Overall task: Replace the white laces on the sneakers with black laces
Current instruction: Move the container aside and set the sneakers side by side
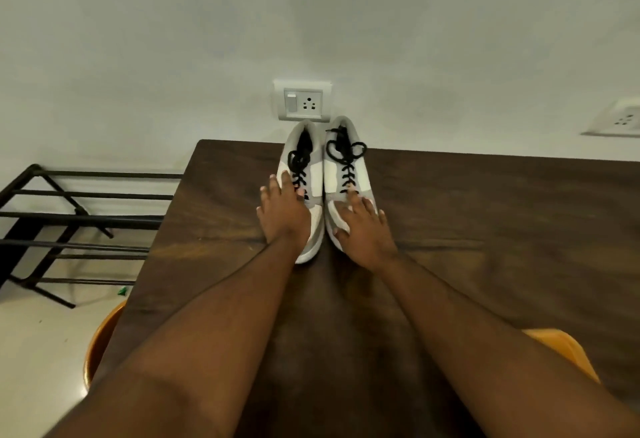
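Two white and grey sneakers stand side by side on the dark wooden table (485, 212), heels toward the wall and toes toward me. The left sneaker (313, 167) and the right sneaker (356, 160) both carry black laces (346, 160) tied in bows. My left hand (282, 210) lies flat over the toe and outer side of the left sneaker with straight fingers. My right hand (363, 226) rests flat on the toe of the right sneaker, fingers spread. No white laces are in view.
A white wall with a socket plate (303, 101) stands right behind the sneakers; another socket (620, 122) is at the far right. A black metal rack (69, 222) stands on the floor to the left. Orange chair parts (100, 344) show beside the table's near edge.
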{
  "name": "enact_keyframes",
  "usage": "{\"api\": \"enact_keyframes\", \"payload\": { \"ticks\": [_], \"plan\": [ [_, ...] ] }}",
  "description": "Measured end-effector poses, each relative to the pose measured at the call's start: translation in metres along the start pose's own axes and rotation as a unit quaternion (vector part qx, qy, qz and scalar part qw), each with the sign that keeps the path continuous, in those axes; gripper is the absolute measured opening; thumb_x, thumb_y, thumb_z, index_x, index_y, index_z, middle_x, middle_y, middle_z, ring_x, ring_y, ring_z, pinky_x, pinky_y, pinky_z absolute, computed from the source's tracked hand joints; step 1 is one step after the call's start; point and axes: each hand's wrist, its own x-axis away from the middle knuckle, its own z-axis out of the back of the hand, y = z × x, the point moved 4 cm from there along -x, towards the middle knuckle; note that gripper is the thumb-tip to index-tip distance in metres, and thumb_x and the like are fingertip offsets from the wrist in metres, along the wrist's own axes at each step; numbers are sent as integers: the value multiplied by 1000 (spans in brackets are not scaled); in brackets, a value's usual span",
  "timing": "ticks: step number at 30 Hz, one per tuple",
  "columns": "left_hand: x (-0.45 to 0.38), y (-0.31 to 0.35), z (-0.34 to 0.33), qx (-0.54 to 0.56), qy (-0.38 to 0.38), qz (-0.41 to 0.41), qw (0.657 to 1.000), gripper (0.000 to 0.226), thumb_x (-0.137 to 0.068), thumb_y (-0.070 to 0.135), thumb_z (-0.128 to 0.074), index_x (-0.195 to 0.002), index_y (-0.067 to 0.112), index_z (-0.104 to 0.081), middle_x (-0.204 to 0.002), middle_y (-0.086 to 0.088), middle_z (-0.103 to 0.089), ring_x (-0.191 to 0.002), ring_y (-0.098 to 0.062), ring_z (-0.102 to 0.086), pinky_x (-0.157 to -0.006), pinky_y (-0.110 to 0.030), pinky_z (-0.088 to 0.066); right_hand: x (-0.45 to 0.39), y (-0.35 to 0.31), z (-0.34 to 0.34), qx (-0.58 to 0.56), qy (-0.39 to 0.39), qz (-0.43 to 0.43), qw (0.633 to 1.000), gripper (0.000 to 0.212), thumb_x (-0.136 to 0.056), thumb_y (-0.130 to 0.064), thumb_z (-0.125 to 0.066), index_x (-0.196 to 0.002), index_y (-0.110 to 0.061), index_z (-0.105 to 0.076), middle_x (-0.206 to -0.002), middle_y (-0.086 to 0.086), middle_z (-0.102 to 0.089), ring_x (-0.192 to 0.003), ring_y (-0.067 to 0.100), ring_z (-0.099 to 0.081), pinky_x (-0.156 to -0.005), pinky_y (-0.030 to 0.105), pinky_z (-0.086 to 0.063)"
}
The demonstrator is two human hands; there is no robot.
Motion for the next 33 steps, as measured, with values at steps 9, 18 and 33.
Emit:
{"api": "enact_keyframes", "payload": {
  "ticks": [9,18,33],
  "plan": [
    [167,46,-40,-88,-242,-182,949,63,-97,30,-51,-154,22,-24,-163,-9,-11,-149,-32,-11,-119,-45,-20,174,68,59,-11,-39,-49,998,59,-93,-44,-57,-145,-20,-42,-159,6,-24,-147,23,-20,-118,36,-19],
    [252,85,-76,-247,-409,-143,867,95,-79,49,-74,-153,36,-17,-164,-3,3,-149,-37,-1,-101,-79,-21,308,116,22,7,-128,-87,988,115,-75,-54,-74,-154,-28,6,-162,-6,15,-148,22,-15,-112,46,-34],
    [131,140,-105,-209,-280,-149,925,71,-82,30,-71,-143,16,-38,-138,-17,-39,-122,-41,-48,-99,-45,-44,170,150,91,122,21,-22,992,46,-97,-10,-40,-141,-22,-37,-126,7,-58,-108,30,-58,-84,41,-46]
  ]
}}
